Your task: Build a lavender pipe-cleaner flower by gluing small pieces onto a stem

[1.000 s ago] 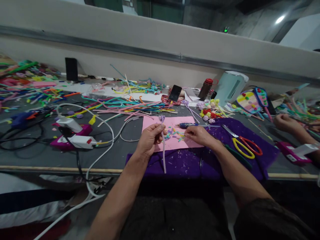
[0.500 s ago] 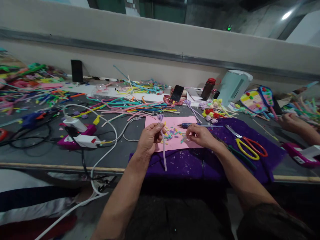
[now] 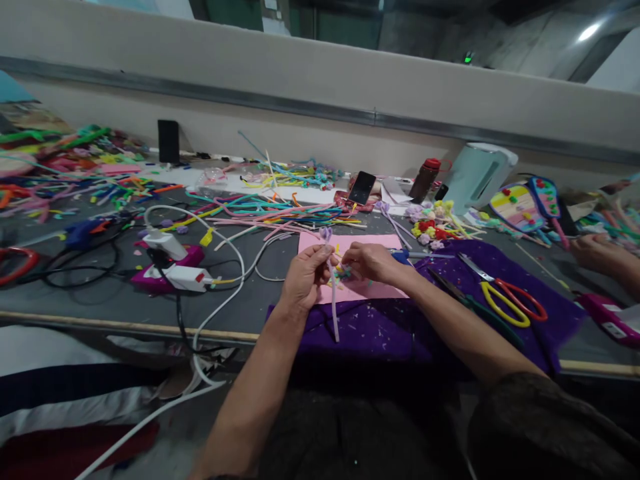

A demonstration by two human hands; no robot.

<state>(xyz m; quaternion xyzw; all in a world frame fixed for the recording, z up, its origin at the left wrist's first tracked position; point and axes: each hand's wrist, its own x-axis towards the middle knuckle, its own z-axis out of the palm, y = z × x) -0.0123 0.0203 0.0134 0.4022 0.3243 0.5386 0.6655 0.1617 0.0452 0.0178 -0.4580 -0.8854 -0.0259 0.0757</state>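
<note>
Two bare hands meet over a purple cloth (image 3: 373,337) that laps the front edge of the desk (image 3: 110,300). The lilac flower (image 3: 334,297) hangs between me and the pink sheet, its stem running down over the cloth. The left hand (image 3: 306,277) has its grip pinched round that stem, just below the small head. The right hand (image 3: 369,261) is close by, fingertips drawn together above the cut bits (image 3: 343,272) on the pink sheet (image 3: 309,243); whether its grip has caught one, I can't tell. As I judge it, the head is already formed, the stem below bare, and whether anything remains to be added doesn't show. Toward the front right corner of the cloth lie scissors (image 3: 486,276), untouched. Past the sheet, a blossom cluster (image 3: 434,230) suggests several pieces are done. Beside it, nearer the desk's back edge, lies another lilac stem (image 3: 393,217). To the left, loose coloured rods (image 3: 280,212) look unworked, so plenty of material remains.
</note>
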